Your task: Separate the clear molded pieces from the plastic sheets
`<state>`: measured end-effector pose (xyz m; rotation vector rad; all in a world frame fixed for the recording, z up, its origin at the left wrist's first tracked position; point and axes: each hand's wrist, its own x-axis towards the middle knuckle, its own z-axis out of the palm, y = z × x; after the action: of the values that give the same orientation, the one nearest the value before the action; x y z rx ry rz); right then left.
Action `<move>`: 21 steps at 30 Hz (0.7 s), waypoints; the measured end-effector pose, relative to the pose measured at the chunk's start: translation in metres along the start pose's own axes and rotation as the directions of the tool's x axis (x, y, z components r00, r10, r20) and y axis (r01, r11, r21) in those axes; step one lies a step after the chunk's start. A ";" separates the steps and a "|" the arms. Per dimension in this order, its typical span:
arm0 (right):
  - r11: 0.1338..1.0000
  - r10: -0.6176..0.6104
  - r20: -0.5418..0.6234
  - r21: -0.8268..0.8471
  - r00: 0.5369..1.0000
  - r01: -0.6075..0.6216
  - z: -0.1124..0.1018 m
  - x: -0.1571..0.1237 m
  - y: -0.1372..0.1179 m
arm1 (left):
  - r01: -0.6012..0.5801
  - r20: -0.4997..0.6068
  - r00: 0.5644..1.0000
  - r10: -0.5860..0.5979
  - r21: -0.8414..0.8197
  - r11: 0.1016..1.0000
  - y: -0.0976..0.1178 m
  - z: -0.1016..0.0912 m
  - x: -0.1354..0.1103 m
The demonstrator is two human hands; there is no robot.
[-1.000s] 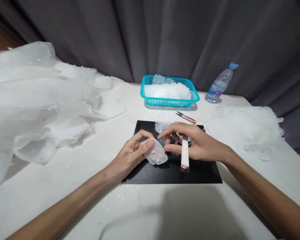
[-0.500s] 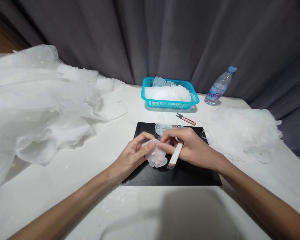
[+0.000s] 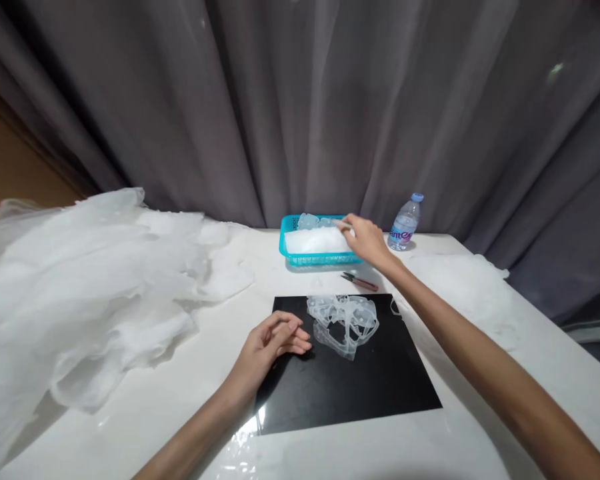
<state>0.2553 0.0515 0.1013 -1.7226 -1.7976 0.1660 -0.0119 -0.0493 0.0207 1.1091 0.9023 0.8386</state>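
Note:
My right hand (image 3: pixel 366 238) reaches over the right end of a blue plastic basket (image 3: pixel 283 245), with thumb and fingers pinched together. What sits in that pinch is too small to make out. A mound of white fluffy material (image 3: pixel 317 241) fills the basket's front, and translucent plastic pieces (image 3: pixel 309 222) lie behind it. My left hand (image 3: pixel 275 343) rests at the left edge of a black mat (image 3: pixel 360 393), fingers loosely bent, nothing visible in it. Just to its right, cut-out clear plastic scraps (image 3: pixel 349 320) lie on the mat.
Small pink-handled thread snips (image 3: pixel 360 281) lie between basket and mat. A water bottle (image 3: pixel 404 223) stands right of the basket. A large heap of sheer white material (image 3: pixel 105 293) covers the table's left, and another white pile (image 3: pixel 455 290) lies on the right. Grey curtains (image 3: pixel 305 107) hang behind.
The translucent petal-shaped piece has left my left hand. My right hand has moved from the mat to the basket, and its flat pale stick is no longer clearly visible. The view has tilted upward.

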 end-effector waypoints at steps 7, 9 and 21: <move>0.987 -0.153 0.379 0.021 0.913 0.157 0.030 -0.123 0.004 | -0.060 0.000 0.998 0.061 0.131 0.990 0.007 -0.002 -0.005; 0.990 -0.141 0.367 0.054 0.919 0.130 0.029 -0.133 0.013 | -0.076 -0.009 0.997 0.079 0.178 0.981 0.010 -0.002 -0.006; 0.956 0.293 -0.147 0.049 0.945 -0.289 -0.169 -0.110 0.143 | -0.174 -0.069 0.974 0.215 0.382 0.908 0.020 -0.020 0.002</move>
<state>0.4578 -0.0876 0.1246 -1.9209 -1.4196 0.1753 -0.0316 -0.0350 0.0354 1.5172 1.0853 0.9206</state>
